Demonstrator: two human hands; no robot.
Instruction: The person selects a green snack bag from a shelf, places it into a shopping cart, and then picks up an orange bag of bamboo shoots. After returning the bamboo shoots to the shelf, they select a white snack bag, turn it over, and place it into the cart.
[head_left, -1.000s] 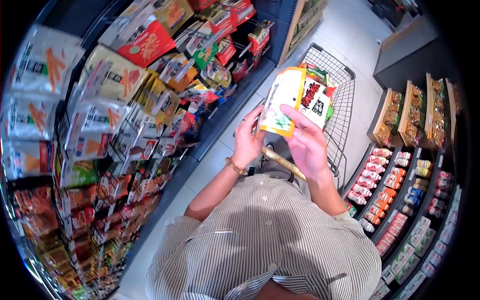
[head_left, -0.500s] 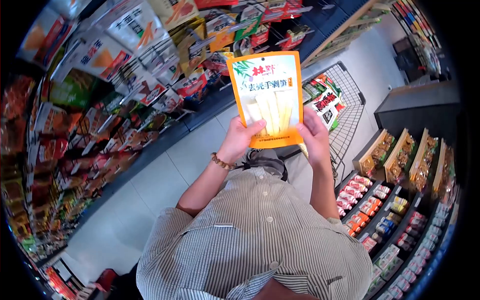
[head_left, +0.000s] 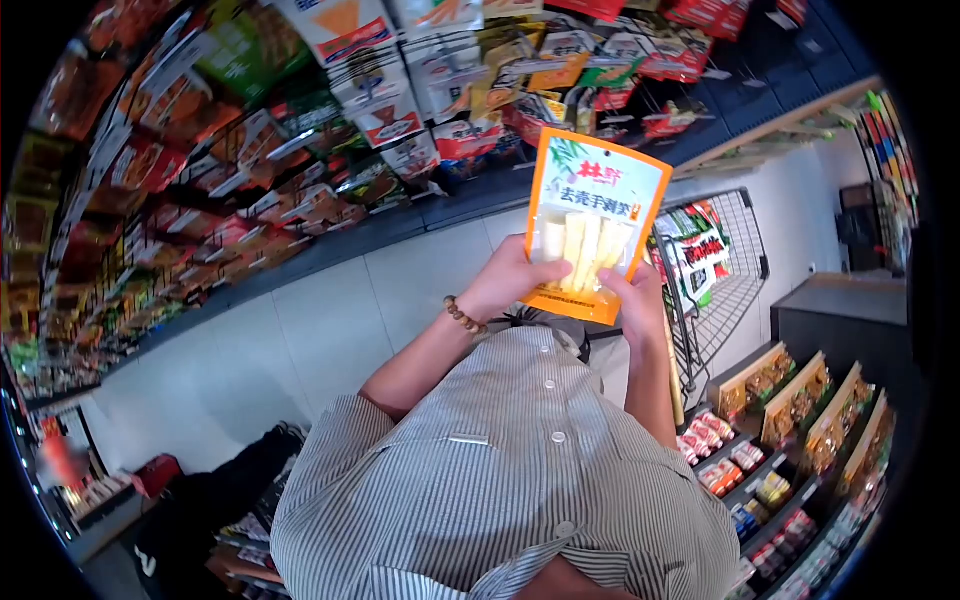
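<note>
Head view. A packet with an orange border is held in the air in front of a person in a striped shirt. Its long axis runs away from the chest, the upper end leaning to the person's right; the bottom edge points back toward the shirt. The printed front, with pale sticks showing in its lower half, faces the wearer, lettering upright.

Both hands are closed on it, apart from each other: the left hand pinches the lower left side, the right hand the lower right, each thumb resting on the front. The fingers behind are mostly hidden. A beaded bracelet circles the left wrist.

The upper half of the packet juts free of the grip. Beyond it, a rack of hanging bags forms the far edge. To the left, tiled floor gives the widest room. To the right, a wire cart loaded with bright bags narrows the space; nearer, shelves of small bottles and wooden crates bound that side.
</note>
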